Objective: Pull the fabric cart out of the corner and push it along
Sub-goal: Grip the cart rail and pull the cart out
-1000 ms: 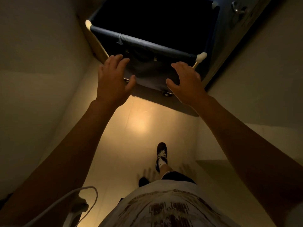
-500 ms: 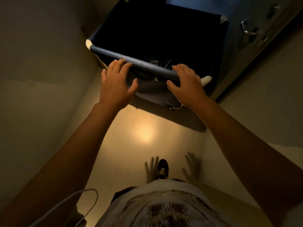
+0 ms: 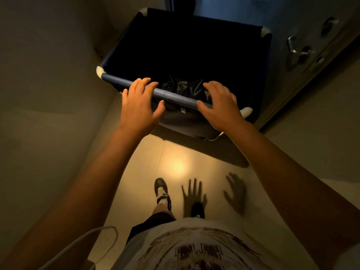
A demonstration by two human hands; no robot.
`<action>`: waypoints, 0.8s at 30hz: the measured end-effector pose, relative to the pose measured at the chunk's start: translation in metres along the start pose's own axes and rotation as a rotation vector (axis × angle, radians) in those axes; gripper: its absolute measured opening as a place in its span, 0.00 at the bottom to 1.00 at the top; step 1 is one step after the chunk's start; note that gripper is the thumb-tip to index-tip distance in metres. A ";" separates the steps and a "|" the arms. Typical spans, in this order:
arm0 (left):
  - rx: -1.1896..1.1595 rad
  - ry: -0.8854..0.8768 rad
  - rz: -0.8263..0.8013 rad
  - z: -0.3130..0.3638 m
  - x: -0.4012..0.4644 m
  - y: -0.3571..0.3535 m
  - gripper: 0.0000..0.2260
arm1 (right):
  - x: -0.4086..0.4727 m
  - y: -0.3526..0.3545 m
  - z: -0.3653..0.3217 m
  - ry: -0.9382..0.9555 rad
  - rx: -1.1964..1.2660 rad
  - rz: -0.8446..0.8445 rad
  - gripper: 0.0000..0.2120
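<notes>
On one fabric cart [image 3: 194, 55] rim rest two hands (left [image 3: 139, 108], right [image 3: 221, 108]), fingers loosely spread, not clenched.

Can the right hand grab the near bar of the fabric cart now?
Probably yes. The right hand is spread open right over the near bar, fingers already past it, with nothing in between. It only needs to close.

We stand before the fabric cart [image 3: 194, 61], our left hand [image 3: 139, 107] and right hand [image 3: 222, 107] on its near rail [image 3: 175, 96], a door [image 3: 303, 45] to its right.
</notes>
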State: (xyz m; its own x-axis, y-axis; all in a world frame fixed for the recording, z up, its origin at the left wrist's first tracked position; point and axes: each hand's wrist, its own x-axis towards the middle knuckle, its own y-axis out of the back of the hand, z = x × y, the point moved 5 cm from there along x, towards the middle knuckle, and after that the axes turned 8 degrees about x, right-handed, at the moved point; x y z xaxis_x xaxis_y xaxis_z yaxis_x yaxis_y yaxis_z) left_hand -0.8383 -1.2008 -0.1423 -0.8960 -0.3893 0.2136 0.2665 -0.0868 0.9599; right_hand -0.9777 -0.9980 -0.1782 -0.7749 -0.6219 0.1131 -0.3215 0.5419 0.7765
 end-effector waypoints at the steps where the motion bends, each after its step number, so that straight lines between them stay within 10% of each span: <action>1: 0.004 -0.006 -0.002 -0.001 0.006 -0.002 0.26 | 0.005 -0.001 0.002 -0.008 -0.005 -0.004 0.29; 24: -0.068 -0.193 -0.169 -0.117 0.191 -0.075 0.25 | 0.164 -0.076 -0.015 -0.248 -0.303 0.009 0.30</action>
State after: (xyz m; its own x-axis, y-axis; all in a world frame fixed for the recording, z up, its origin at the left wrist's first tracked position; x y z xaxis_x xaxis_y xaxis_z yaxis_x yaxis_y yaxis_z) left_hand -0.9878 -1.3755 -0.1944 -0.9794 -0.1819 0.0878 0.1243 -0.2000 0.9719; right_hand -1.0722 -1.1500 -0.2095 -0.8968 -0.4424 -0.0037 -0.1679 0.3324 0.9281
